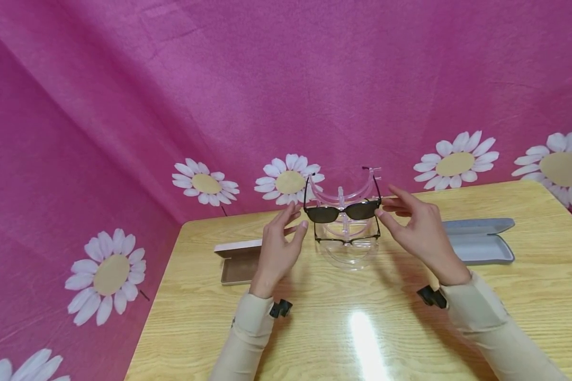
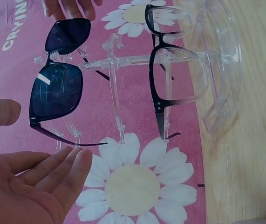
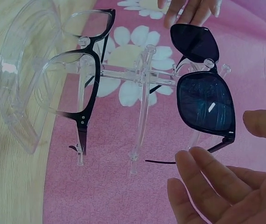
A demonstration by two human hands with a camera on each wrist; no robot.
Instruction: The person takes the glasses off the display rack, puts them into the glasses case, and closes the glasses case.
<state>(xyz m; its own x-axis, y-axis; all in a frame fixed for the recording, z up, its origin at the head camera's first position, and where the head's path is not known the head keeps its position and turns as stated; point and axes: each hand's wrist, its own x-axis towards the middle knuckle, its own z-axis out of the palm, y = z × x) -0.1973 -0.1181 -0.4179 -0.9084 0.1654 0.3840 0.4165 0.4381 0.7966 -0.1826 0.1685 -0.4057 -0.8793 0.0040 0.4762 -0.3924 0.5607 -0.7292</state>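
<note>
Dark sunglasses (image 1: 343,212) sit on the upper part of a clear plastic eyewear stand (image 2: 219,70). Lower on the same stand are black half-rim eyeglasses (image 3: 95,70) with clear lenses. My left hand (image 1: 281,246) is beside the sunglasses' left end, its fingers extended and a gap between thumb and frame in the left wrist view. On the other side my right hand (image 1: 417,227) has its fingertips close by the sunglasses' temple arm; its thumb stands apart from the frame in the right wrist view. Whether those fingertips touch the arm I cannot tell.
An open brown glasses case (image 1: 240,269) lies on the wooden table (image 1: 324,323) left of the stand, partly behind the left hand. To the right is an open grey-blue case (image 1: 483,248). A pink cloth (image 1: 267,79) with daisies hangs behind the table.
</note>
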